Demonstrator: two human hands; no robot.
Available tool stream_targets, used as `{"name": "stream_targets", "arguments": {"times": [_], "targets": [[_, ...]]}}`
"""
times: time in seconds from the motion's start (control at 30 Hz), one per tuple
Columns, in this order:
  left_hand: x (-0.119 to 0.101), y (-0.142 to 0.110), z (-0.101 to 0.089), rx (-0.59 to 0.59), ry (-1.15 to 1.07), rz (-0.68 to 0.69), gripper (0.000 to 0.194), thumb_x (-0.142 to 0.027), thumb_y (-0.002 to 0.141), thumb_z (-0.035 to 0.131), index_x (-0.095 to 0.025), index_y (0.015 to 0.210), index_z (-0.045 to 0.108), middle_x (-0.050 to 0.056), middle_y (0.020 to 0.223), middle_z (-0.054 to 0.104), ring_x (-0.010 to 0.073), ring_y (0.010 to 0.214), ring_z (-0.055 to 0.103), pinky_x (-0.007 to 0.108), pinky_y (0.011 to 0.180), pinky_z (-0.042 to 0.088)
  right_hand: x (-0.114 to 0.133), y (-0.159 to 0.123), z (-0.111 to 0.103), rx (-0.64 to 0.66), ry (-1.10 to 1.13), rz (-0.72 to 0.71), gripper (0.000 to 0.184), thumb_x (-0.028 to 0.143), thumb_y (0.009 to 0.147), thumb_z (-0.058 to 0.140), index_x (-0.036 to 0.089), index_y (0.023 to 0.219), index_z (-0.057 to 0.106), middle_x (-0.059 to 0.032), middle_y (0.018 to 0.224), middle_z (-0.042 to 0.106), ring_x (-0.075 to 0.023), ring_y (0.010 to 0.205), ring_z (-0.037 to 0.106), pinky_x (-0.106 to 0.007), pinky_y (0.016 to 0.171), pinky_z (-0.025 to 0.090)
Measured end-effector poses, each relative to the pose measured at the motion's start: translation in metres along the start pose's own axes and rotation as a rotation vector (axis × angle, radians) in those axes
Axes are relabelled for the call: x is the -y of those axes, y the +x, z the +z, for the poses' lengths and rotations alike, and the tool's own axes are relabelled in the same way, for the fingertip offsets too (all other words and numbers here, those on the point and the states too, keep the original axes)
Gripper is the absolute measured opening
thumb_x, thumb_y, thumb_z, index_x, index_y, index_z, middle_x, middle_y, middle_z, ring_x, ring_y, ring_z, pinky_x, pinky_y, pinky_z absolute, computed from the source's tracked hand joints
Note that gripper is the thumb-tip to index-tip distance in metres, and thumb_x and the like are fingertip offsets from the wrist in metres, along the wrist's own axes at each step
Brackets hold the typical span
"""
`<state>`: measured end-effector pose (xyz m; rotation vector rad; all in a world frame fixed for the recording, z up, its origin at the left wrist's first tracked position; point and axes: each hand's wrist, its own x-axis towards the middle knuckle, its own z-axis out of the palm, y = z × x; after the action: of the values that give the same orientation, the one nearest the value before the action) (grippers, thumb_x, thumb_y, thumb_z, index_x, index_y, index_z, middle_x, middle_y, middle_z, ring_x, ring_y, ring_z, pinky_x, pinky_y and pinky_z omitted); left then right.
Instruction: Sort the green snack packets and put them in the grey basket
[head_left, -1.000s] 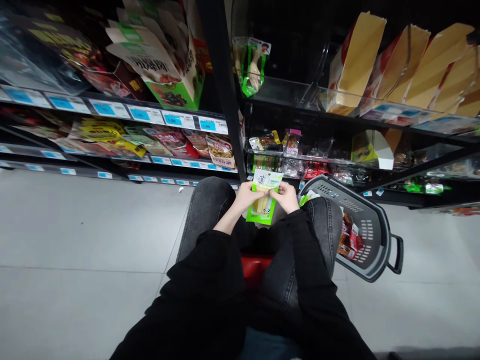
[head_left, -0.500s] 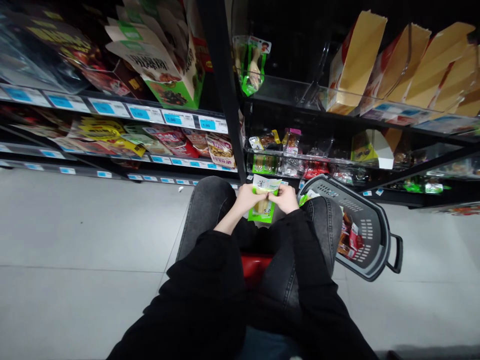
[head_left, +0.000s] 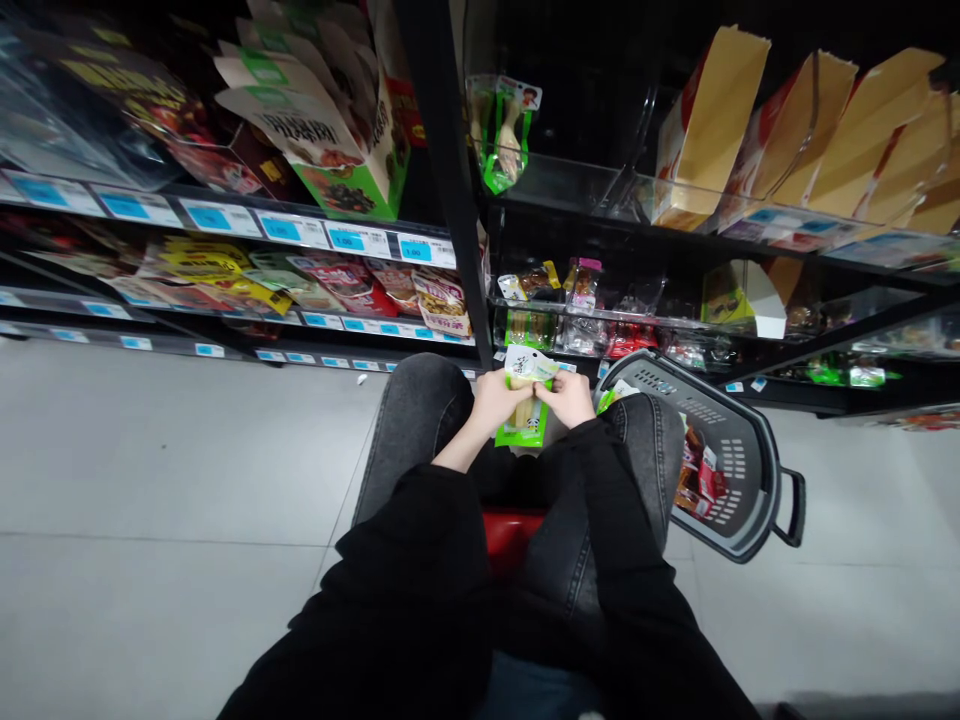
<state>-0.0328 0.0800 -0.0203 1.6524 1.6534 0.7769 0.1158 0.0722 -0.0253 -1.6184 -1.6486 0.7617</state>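
Note:
Between my knees I hold a green and white snack packet with a clear window showing pale contents and a small panda print near its lower edge. My left hand grips its left side, the thumb laid across the front. My right hand grips the right side, its thumb meeting the left one near the middle. Most of my other fingers are hidden behind the packet. The packet's white top stands above my thumbs.
A grey shopping basket with packets inside stands on the floor by my right knee. Shelves ahead carry snack packets, a green and white carton and opened cartons. A black upright post divides the shelving.
The packet's white top has tipped slightly and shows more of its face. Both hands have shifted only a little and keep hold of the packet.

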Motion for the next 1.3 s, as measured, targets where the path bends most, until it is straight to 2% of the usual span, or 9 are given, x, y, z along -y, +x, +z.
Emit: {"name": "stream_targets", "arguments": {"times": [0.1, 0.2, 0.33, 0.47, 0.7, 0.83, 0.97, 1.13, 1.3], "targets": [[0.000, 0.002, 0.000, 0.002, 0.008, -0.006, 0.026, -0.032, 0.061, 0.065, -0.010, 0.073, 0.068, 0.010, 0.070, 0.069, 0.0247, 0.068, 0.063, 0.031, 0.062, 0.045, 0.001, 0.000, 0.000, -0.004, 0.002, 0.014, 0.018, 0.032, 0.065, 0.061, 0.014, 0.062, 0.063, -0.0011, 0.052, 0.061, -0.0141, 0.050, 0.055, -0.027, 0.056, 0.047], [0.004, 0.006, 0.003, 0.030, -0.139, 0.016, 0.030, -0.034, 0.063, 0.064, -0.009, 0.080, 0.068, 0.011, 0.078, 0.070, 0.0246, 0.073, 0.064, 0.031, 0.066, 0.047, -0.001, 0.001, 0.001, -0.013, 0.125, 0.054, 0.020, 0.032, 0.066, 0.061, 0.014, 0.073, 0.065, -0.0035, 0.065, 0.067, -0.0164, 0.059, 0.061, -0.029, 0.063, 0.050], [0.010, 0.010, 0.009, 0.153, -0.354, 0.023, 0.036, -0.027, 0.057, 0.069, -0.011, 0.090, 0.066, 0.008, 0.088, 0.070, 0.0230, 0.081, 0.063, 0.031, 0.072, 0.048, -0.004, 0.004, 0.000, -0.053, 0.346, 0.107, 0.027, 0.032, 0.064, 0.062, 0.015, 0.084, 0.064, -0.0070, 0.086, 0.070, -0.0195, 0.076, 0.066, -0.032, 0.074, 0.052], [0.013, 0.011, 0.011, 0.251, -0.406, -0.055, 0.031, -0.022, 0.054, 0.069, -0.011, 0.084, 0.067, 0.006, 0.081, 0.070, 0.0222, 0.077, 0.064, 0.032, 0.071, 0.048, -0.004, 0.007, 0.000, -0.040, 0.492, 0.136, 0.031, 0.035, 0.062, 0.064, 0.015, 0.085, 0.062, -0.0079, 0.091, 0.069, -0.0205, 0.082, 0.066, -0.034, 0.080, 0.051], [0.012, 0.010, 0.009, 0.145, -0.272, -0.097, 0.024, -0.020, 0.052, 0.067, -0.011, 0.075, 0.068, 0.004, 0.071, 0.068, 0.0212, 0.071, 0.063, 0.029, 0.065, 0.047, -0.006, 0.008, 0.005, 0.046, 0.573, 0.133, 0.037, 0.032, 0.057, 0.068, 0.016, 0.089, 0.059, -0.0062, 0.092, 0.068, -0.0187, 0.078, 0.065, -0.036, 0.082, 0.051], [0.010, 0.010, 0.009, 0.117, -0.258, -0.095, 0.025, -0.023, 0.052, 0.068, -0.011, 0.074, 0.068, 0.004, 0.069, 0.068, 0.0211, 0.069, 0.062, 0.028, 0.061, 0.046, -0.011, 0.010, 0.008, 0.028, 0.496, 0.143, 0.038, 0.035, 0.060, 0.066, 0.017, 0.092, 0.057, -0.0048, 0.084, 0.068, -0.0179, 0.076, 0.064, -0.034, 0.079, 0.050], [0.010, 0.011, 0.007, 0.026, -0.297, -0.100, 0.028, -0.031, 0.055, 0.069, -0.011, 0.075, 0.069, 0.006, 0.069, 0.068, 0.0221, 0.068, 0.062, 0.029, 0.059, 0.046, -0.015, 0.010, 0.013, -0.012, 0.348, 0.225, 0.039, 0.039, 0.064, 0.063, 0.018, 0.096, 0.056, -0.0018, 0.072, 0.067, -0.0168, 0.069, 0.063, -0.033, 0.074, 0.050], [0.013, 0.013, 0.006, -0.052, -0.438, -0.103, 0.027, -0.036, 0.062, 0.066, -0.012, 0.075, 0.069, 0.007, 0.074, 0.070, 0.0220, 0.072, 0.063, 0.031, 0.066, 0.047, -0.008, 0.006, 0.013, 0.010, 0.197, 0.192, 0.033, 0.038, 0.066, 0.062, 0.020, 0.093, 0.058, -0.0027, 0.085, 0.067, -0.0161, 0.075, 0.061, -0.030, 0.075, 0.047], [0.013, 0.012, 0.008, -0.012, -0.782, -0.163, 0.032, -0.034, 0.056, 0.073, -0.011, 0.078, 0.069, 0.007, 0.074, 0.070, 0.0221, 0.072, 0.064, 0.033, 0.067, 0.049, -0.007, 0.007, 0.012, 0.039, 0.221, 0.168, 0.028, 0.044, 0.067, 0.058, 0.018, 0.078, 0.061, -0.0002, 0.072, 0.064, -0.0153, 0.068, 0.057, -0.028, 0.069, 0.046]]}}
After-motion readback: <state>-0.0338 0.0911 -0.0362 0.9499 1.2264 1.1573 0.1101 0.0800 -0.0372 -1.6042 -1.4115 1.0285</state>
